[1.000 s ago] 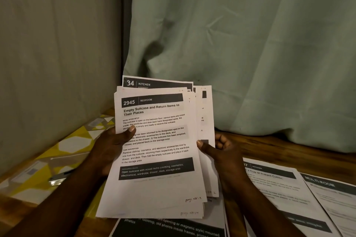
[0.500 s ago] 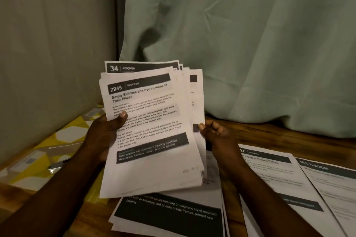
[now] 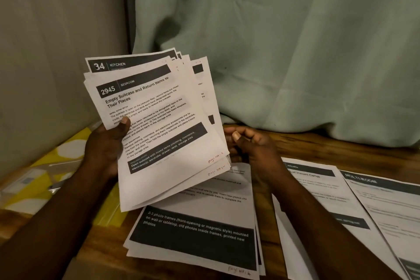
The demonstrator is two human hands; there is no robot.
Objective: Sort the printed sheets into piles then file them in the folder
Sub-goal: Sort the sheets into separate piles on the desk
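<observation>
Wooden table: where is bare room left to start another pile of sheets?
Best is the bare wood strip between the curtain and the KITCHEN sheet and MULTI-ROOM sheet. Only a thin gap separates the photo-frames pile from the KITCHEN sheet. The left is taken by the yellow folder.

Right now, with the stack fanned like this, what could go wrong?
Only the left hand clearly grips the fanned stack, at one edge; sheets may slide onto the photo-frames pile below and mix. The kitchen pile and multi-room pile lie close together, so sheets could get misplaced.
</observation>
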